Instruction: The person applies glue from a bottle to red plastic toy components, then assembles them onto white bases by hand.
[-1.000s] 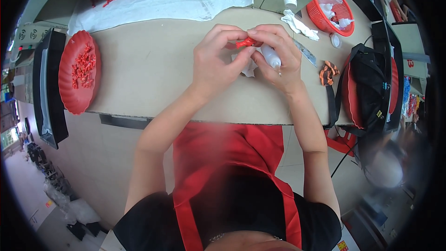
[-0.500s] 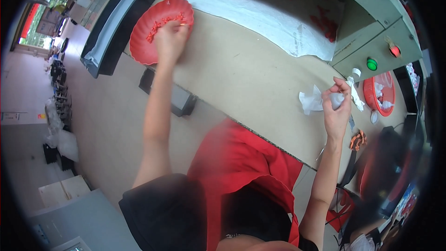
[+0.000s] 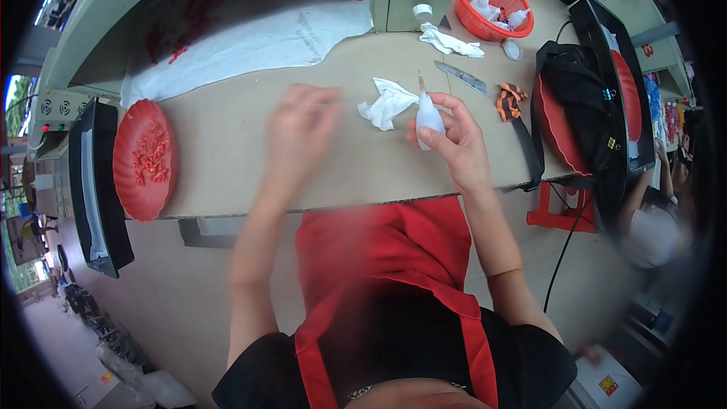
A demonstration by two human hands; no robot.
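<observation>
My right hand (image 3: 460, 142) is closed around a small white squeeze bottle (image 3: 429, 123) whose thin nozzle points up and away from me. Left of the bottle a crumpled white tissue (image 3: 388, 104) lies on the table (image 3: 227, 144). Over the middle of the table is my left hand (image 3: 304, 127), smeared by motion; whether its fingers hold anything does not show. At the far left stands a red scalloped plate (image 3: 168, 174) with a heap of small red pieces (image 3: 151, 155) in it.
A white cloth (image 3: 250, 47) with red pieces lies under the grey machine housing (image 3: 83, 30). Rightward are a red basket (image 3: 492, 32) of small bottles, a white rag (image 3: 450, 42), a metal blade (image 3: 463, 77), an orange-black bundle (image 3: 511, 101) and a black bag (image 3: 568, 91). A black tray (image 3: 81, 204) stands left.
My left hand has left the red plate and come right, over the middle of the table. The bottle in my right hand now shows its nozzle pointing up. The view has swung right.
</observation>
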